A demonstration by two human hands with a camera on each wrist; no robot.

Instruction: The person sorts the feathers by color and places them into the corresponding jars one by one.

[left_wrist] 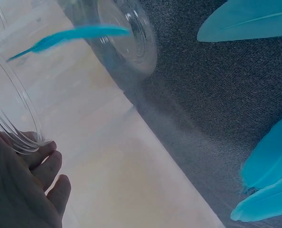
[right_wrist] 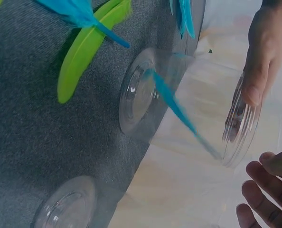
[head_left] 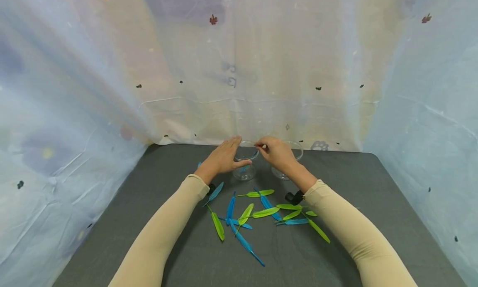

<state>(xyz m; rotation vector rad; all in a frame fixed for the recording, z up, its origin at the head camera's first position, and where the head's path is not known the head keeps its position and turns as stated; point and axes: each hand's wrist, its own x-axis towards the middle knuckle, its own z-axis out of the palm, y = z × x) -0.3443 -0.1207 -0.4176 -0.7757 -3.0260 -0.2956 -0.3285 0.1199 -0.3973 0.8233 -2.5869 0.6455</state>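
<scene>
A clear plastic jar (head_left: 244, 175) stands on the dark table, its mouth facing up. My left hand (head_left: 220, 156) holds it by the rim, the thumb on the near side and the fingers round the far side. Inside the jar a blue feather (right_wrist: 176, 107) leans with its quill up against the rim. Just right of that rim is my right hand (head_left: 278, 154). Its fingers (right_wrist: 259, 183) are bent loosely with nothing between them in the right wrist view. A second clear jar (head_left: 280, 173) stands behind the right hand, partly hidden by it.
Nearer the front, blue feathers (head_left: 242, 239) and green feathers (head_left: 218, 225) lie scattered, some crossing each other. Another blue feather (head_left: 215, 191) lies by the left wrist. A patterned curtain (head_left: 261, 92) hangs along the table's back edge.
</scene>
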